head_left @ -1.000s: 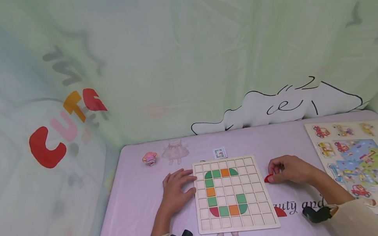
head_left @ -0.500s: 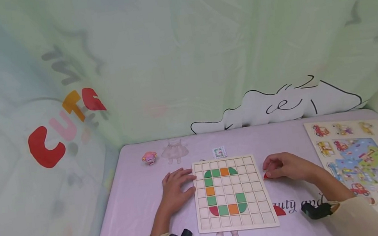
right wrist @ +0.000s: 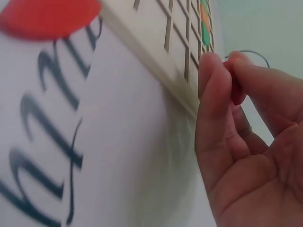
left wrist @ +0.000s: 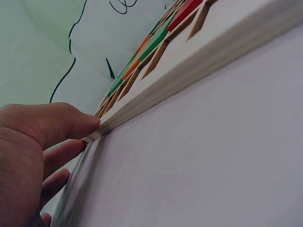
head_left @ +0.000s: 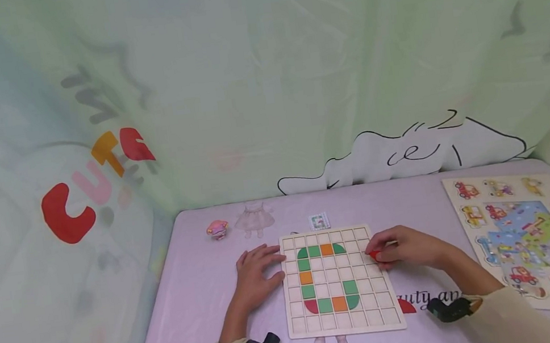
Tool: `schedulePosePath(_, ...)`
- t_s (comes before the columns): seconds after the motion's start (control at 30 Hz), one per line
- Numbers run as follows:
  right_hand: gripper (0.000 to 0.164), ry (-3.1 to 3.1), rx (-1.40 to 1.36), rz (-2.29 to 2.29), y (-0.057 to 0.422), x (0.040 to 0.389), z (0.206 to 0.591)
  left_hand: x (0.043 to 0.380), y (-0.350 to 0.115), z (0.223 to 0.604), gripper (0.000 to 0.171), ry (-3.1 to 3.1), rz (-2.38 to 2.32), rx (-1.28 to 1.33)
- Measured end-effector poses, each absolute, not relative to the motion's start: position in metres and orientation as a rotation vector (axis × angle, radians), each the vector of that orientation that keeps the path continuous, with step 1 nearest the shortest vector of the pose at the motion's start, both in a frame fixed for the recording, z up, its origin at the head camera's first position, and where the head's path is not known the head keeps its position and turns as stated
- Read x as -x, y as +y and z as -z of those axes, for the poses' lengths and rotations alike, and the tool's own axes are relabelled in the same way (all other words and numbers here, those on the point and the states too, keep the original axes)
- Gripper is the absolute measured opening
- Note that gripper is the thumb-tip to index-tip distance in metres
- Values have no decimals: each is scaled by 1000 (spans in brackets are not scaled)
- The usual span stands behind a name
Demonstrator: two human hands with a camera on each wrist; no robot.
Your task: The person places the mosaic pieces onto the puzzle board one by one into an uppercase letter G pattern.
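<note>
A square wooden grid board (head_left: 325, 325) lies on the table, with green, orange and red tiles set in some of its cells in a ring open at the right. My left hand (head_left: 257, 276) rests against the board's left edge, fingers fairly straight; in the left wrist view the thumb (left wrist: 78, 124) touches the edge. Over the board's right side, my right hand (head_left: 408, 248) pinches a small red tile (head_left: 374, 254) between thumb and fingers. That red tile (right wrist: 236, 90) is mostly covered by the fingertips in the right wrist view. Another red quarter-round tile (head_left: 407, 306) lies beside the board's lower right edge.
A small pattern card (head_left: 319, 222) lies behind the board. To its left stands a little pink-topped figurine (head_left: 217, 230). A wooden picture puzzle (head_left: 536, 242) with vehicle pieces takes up the table's right side. A printed curtain (head_left: 265, 92) hangs at the back.
My right hand has moved left with the red tile, from beside the board to over its right edge. The left hand has stayed in place.
</note>
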State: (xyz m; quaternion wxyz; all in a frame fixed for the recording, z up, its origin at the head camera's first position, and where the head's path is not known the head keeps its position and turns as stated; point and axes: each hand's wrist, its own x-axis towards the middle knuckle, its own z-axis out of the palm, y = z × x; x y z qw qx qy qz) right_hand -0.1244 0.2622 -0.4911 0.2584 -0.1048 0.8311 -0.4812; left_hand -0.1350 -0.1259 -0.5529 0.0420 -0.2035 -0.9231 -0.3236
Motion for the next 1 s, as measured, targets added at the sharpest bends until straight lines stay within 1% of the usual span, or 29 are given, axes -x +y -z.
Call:
schedulePosePath(0.17,18,2290,373,1276,253,127,489,135,-126,552,31,-2824,977,626)
schedulePosePath(0.33,21,2268,413,1315,243,126,487,135,-125,551,30,-2853,988,608)
schedulePosePath(0.53,19,2260,443,1335,232,126,487,135,-125,551,30,-2835,983,621)
schedulePosePath(0.63,20,2265,436,1335,227,127,488,135,-125,553,30,-2844,979,617)
schedulePosePath(0.8,25,2285,404,1306,219,129,493,135,-126,553,30,-2859,987,598)
schedulePosePath(1.0,19,2359,347,1245,209,130,500,135,-125,553,30,-2857,979,599)
